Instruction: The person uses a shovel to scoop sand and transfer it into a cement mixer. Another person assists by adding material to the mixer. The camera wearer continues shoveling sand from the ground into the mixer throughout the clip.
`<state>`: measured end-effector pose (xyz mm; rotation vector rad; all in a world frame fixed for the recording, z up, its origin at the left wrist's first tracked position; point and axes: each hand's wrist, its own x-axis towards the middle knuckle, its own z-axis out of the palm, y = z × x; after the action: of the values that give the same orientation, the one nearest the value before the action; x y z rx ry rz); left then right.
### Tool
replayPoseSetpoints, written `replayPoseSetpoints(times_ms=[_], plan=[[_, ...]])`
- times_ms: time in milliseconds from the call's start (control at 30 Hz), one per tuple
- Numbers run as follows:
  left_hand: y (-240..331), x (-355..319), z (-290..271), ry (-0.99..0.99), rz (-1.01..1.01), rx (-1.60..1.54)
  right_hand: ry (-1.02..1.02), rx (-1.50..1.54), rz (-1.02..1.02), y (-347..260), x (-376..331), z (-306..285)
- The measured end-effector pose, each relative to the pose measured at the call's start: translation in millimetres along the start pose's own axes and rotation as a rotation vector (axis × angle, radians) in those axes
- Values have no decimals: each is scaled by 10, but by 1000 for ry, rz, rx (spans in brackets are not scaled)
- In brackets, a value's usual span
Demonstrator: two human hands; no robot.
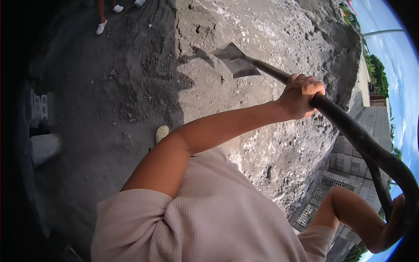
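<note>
My left hand [300, 97] is closed around the middle of a shovel's dark shaft [349, 126]. Its grey metal blade [233, 61] hovers just above, or touches, the top of a big heap of grey sand and gravel [270, 35]. Down at the right edge, my right hand [393, 225] grips the curved handle end of the shovel. My beige short-sleeved shirt [205, 218] fills the lower middle. One of my feet in a pale shoe [162, 132] stands at the foot of the heap.
Another person's feet in white shoes [101, 27] stand on the dark ground at the top left. Pale concrete blocks [39, 107] and a white sack [43, 146] lie at the left. A block wall [349, 161] and a metal grate [318, 196] sit at the right.
</note>
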<state>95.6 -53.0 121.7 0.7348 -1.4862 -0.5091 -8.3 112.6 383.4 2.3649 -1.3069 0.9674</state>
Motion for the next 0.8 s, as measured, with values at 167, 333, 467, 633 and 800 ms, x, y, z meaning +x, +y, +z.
replayPoseSetpoints(times_ms=[167,333,467,633,800], plan=[[-1021,-796,-130,-596,-970,480,-317,-111,399,868,-381,2631],[-1446,-1892,-358,-592,-1173,521,-476,88,492,129,-659,2757],[-1910,-2308,-351,-244,-1240,303,-677,286,436,-490,-1224,2622],[-1377,-1929,-284,-39,-706,376,-592,202,416,-419,-1164,1904],[-382,-1094,81,15,-137,161,-311,-256,-27,-260,-748,478]])
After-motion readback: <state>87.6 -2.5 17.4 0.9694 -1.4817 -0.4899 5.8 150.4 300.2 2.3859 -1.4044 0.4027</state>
